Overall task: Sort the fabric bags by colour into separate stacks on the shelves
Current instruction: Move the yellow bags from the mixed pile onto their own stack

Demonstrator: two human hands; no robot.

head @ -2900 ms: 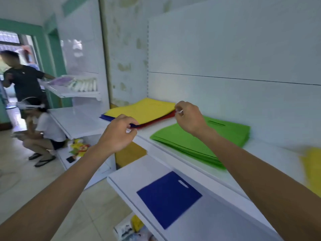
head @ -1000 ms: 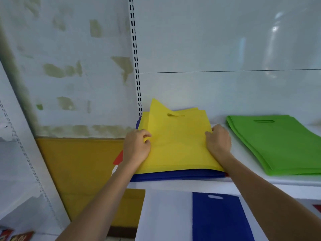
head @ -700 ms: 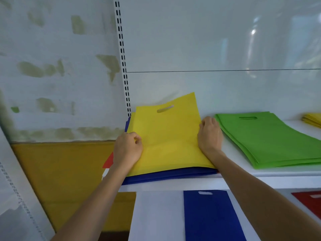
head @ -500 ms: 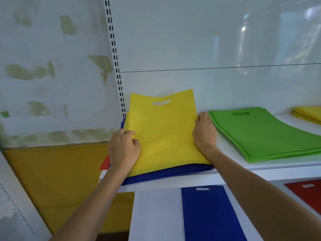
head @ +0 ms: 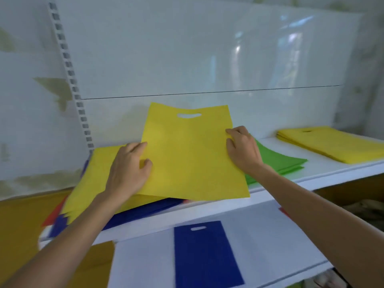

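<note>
A yellow fabric bag (head: 191, 154) with a cut-out handle is lifted off the mixed pile (head: 89, 183) of yellow, blue and red bags at the left of the upper shelf. My left hand (head: 128, 169) pinches its left edge, and my right hand (head: 243, 150) grips its right edge. Behind my right hand lies the green stack (head: 278, 161), partly hidden by the bag. A yellow stack (head: 332, 142) lies at the right of the same shelf. On the lower shelf lies a single blue bag (head: 205, 252), and a red bag's corner (head: 283, 210) shows beside my right arm.
The white upper shelf (head: 324, 173) has a white back panel with a slotted upright (head: 70, 80) at its left. Left of the shelves is a patchy wall with a yellow lower band (head: 20, 225). The lower shelf (head: 259, 242) juts out towards me.
Both hands have raised the top yellow bag off the mixed pile and carried it to the right, so it overlaps the green stack. The view has swung right; the yellow stack is in sight.
</note>
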